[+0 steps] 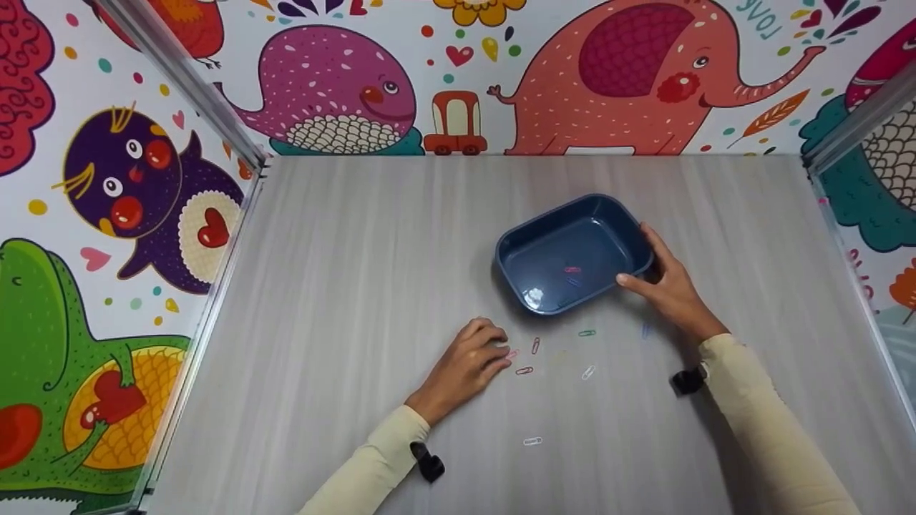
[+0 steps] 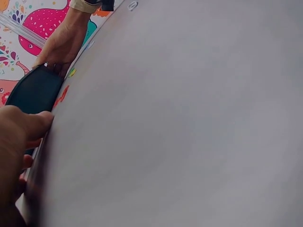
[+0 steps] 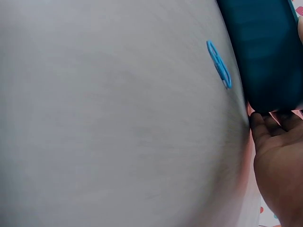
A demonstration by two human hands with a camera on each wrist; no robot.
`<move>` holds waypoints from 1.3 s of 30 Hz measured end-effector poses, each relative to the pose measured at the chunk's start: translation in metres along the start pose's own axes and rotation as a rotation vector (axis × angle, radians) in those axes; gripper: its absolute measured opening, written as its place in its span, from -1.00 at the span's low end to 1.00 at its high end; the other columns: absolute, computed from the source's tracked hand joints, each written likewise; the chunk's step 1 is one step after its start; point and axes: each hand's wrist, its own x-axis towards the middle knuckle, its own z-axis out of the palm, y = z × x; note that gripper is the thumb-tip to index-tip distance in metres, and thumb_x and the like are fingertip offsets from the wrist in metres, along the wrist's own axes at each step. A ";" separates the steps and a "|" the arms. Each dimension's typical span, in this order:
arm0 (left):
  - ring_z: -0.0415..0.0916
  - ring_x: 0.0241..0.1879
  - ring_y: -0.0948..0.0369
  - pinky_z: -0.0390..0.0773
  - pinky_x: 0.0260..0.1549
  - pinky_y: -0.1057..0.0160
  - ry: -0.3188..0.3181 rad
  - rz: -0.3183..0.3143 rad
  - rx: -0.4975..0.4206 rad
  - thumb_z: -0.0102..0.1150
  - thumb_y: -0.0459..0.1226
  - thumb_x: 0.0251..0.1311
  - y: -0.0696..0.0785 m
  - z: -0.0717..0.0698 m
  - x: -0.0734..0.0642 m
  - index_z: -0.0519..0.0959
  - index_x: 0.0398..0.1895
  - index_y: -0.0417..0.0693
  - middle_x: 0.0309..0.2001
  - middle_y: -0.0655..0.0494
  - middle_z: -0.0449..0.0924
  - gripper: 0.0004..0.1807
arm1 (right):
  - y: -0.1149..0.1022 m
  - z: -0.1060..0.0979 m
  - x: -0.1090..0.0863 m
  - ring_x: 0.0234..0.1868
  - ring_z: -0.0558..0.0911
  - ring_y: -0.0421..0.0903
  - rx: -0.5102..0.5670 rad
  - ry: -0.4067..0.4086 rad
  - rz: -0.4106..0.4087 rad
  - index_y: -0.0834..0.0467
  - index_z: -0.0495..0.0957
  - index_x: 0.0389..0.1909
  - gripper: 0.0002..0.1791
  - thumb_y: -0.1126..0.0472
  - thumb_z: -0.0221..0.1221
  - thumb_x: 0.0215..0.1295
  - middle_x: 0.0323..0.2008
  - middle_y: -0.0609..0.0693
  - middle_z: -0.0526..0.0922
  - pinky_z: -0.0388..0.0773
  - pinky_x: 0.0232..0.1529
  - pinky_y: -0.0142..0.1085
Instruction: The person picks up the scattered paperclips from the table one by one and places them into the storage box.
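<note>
Low in the frame, right of centre, a white paper clip (image 1: 532, 441) lies nearest. Beyond it, the left hand (image 1: 464, 363) bends its fingers at a pink clip (image 1: 513, 354); whether they pinch it, I can't tell. Farther up, right of centre, the right hand (image 1: 671, 290) grips the blue box (image 1: 515, 286) by its right end.

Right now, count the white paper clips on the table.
2: one white paper clip sits below the green paper clip in the head view; the other white clip lies lower, apart. The left hand may hide more.

Tray (image 1: 572, 247): smooth plastic, glossy int. Surface (image 1: 358, 250): matt, wood-grain appr. Blue paper clip (image 3: 218, 65): smooth, plastic-ctd. appr. Sleeves (image 1: 773, 422): matt cloth.
</note>
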 end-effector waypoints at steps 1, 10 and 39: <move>0.55 0.17 0.06 0.54 0.27 0.11 -0.002 -0.010 -0.004 0.50 -0.28 0.42 0.001 0.000 0.000 0.86 -0.16 -0.16 0.04 0.02 0.73 -0.89 | 0.000 0.000 0.000 0.78 -0.01 0.16 -0.001 -0.002 0.000 -0.10 -0.10 0.83 0.15 0.17 0.46 0.47 0.80 0.03 -0.07 0.00 0.69 0.15; 0.54 0.18 0.08 0.53 0.29 0.15 -0.018 -0.042 0.000 0.45 -0.29 0.46 0.003 0.000 0.000 0.88 -0.14 -0.13 0.05 0.04 0.74 -0.89 | 0.000 0.000 0.000 0.76 0.03 0.19 -0.002 0.002 -0.002 -0.11 -0.08 0.83 0.14 0.18 0.46 0.46 0.80 0.06 -0.06 0.04 0.67 0.20; 0.58 0.13 0.09 0.52 0.32 0.11 0.021 -0.009 0.051 0.42 -0.35 0.48 0.001 0.005 0.001 0.86 -0.15 -0.14 -0.01 0.06 0.74 -0.92 | 0.000 -0.001 0.000 0.76 0.02 0.18 0.010 -0.003 0.000 -0.07 -0.09 0.83 0.15 0.21 0.46 0.46 0.80 0.07 -0.06 0.07 0.69 0.05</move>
